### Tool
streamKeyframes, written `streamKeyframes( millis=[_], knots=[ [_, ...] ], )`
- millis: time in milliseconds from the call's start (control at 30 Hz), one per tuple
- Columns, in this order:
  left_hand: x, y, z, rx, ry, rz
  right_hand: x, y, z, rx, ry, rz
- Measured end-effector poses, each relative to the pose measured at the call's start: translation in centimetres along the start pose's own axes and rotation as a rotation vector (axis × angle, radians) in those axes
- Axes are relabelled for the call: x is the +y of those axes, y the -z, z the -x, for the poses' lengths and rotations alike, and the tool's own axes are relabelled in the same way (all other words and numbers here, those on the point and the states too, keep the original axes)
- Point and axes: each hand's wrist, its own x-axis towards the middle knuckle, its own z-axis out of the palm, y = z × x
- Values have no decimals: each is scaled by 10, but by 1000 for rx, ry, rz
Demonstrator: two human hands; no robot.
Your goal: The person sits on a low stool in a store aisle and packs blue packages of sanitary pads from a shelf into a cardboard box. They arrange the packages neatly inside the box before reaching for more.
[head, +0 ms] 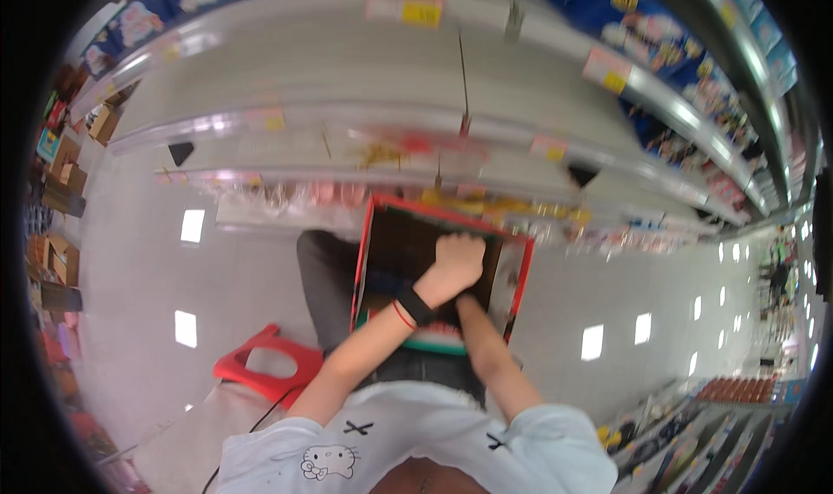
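Note:
An open box (360, 260) with red edges and a green near side (435, 346) stands before me at my legs; its inside is dark. My left hand (459, 260) is over the box's opening, back of the hand up, fingers curled under. A black band (414, 305) and a thin red cord (403, 315) circle the left wrist. My right forearm (487, 347) reaches down into the box beneath my left hand. The right hand is hidden there, so its hold does not show. Whether the left fingers grip anything is also hidden.
Store shelving with price tags (422, 14) rises just beyond the box. Packaged goods (338, 193) fill the lowest shelf. A red plastic stool (270, 364) is at my left. Cardboard cartons (62, 260) line the far left, and more shelves (690, 442) stand at lower right.

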Motion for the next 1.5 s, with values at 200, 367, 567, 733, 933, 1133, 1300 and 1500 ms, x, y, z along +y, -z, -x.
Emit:
streamKeyframes(
  millis=[200, 367, 567, 733, 933, 1133, 1300, 1500],
  knots=[
    [-70, -178, -22, -356, 74, -23, 70, -15, -3, 255, 190, -70],
    [-193, -273, 62, -469, 327, -70, -26, -4, 11, -30, 58, 11],
    [-148, -202, 32, -783, 375, 165, 15, -1, 21, 38, 153, -100],
    [-142, -189, 35, -727, 397, 144, 0, -1, 21, 21, 172, -82],
    [-150, -203, 33, -802, 376, 182, -20, 7, 27, -6, 110, -35],
    [-155, -219, 35, -804, 301, 123, -21, 3, 27, 38, 191, -72],
    [-146, -195, 32, -835, 305, 50, -19, 1, 21, 81, 185, 89],
    [-173, -252, 35, -772, 372, 232, -138, 89, 56, -283, 22, 176]
  ],
)
